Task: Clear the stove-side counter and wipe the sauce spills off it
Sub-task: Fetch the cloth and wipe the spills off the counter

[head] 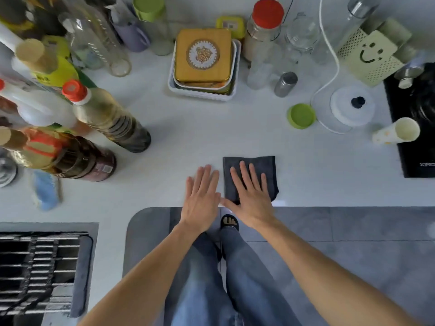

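A folded dark grey cloth (263, 167) lies flat on the white counter (188, 132) near its front edge. My right hand (251, 194) presses on the cloth with straight, spread fingers. My left hand (202, 196) lies flat on the bare counter just left of the cloth, fingers straight, holding nothing. The black stove (414, 156) is at the right edge. I see no plain sauce stain on the counter in this view.
Sauce and oil bottles (106, 116) crowd the left side. A gold tin in a white basket (202, 60) stands at the back centre. A green lid (301, 115), a white lid (352, 104), a paper cup (397, 132), glass jars and a white cable lie right. A sink rack (40, 269) sits lower left.
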A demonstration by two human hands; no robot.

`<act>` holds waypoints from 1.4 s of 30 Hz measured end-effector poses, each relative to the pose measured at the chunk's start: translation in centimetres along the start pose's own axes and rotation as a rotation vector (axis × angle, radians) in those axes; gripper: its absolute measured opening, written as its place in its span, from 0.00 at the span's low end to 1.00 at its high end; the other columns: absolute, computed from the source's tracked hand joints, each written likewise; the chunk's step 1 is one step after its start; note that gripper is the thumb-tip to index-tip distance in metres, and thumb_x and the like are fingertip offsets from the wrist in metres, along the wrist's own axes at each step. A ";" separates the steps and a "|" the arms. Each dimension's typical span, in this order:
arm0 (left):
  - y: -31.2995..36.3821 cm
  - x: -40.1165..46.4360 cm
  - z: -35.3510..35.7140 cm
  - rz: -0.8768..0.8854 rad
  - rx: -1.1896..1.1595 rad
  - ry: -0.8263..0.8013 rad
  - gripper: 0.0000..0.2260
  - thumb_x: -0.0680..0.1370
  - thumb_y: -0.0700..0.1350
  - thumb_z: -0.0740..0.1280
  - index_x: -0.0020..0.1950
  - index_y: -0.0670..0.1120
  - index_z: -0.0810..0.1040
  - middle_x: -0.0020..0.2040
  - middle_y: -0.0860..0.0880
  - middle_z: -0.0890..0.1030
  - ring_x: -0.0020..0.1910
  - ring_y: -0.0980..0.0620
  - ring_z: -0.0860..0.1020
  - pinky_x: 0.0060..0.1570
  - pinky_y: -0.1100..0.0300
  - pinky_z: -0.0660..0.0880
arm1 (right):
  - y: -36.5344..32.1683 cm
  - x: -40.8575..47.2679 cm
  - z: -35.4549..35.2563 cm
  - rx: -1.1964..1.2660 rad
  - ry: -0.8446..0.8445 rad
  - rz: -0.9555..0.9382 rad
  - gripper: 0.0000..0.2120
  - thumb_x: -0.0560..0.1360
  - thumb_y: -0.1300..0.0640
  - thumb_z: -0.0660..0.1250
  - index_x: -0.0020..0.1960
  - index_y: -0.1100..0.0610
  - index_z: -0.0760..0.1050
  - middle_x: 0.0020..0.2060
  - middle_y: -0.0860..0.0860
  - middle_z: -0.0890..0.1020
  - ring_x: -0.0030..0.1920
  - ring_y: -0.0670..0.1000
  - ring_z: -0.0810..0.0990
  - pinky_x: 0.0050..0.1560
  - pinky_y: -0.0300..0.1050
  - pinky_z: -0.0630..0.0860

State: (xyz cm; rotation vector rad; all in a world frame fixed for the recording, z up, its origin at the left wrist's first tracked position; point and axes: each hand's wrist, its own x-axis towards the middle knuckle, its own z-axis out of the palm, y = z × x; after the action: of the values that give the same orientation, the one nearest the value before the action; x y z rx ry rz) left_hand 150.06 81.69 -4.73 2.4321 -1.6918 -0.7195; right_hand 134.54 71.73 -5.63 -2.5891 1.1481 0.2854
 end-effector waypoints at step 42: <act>14.1 -3.4 3.8 0.453 0.234 -0.813 0.16 0.88 0.50 0.54 0.64 0.51 0.81 0.64 0.48 0.84 0.56 0.47 0.81 0.57 0.55 0.76 | 6.9 -41.5 7.2 1.030 0.131 1.460 0.13 0.81 0.55 0.68 0.64 0.58 0.79 0.55 0.55 0.85 0.51 0.56 0.80 0.44 0.43 0.69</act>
State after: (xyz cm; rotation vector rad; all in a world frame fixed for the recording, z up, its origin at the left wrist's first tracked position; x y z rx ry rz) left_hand 135.33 80.09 -2.27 1.8253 -2.5970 -1.6392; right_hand 101.44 98.36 -1.37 -0.6250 2.2030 -0.1890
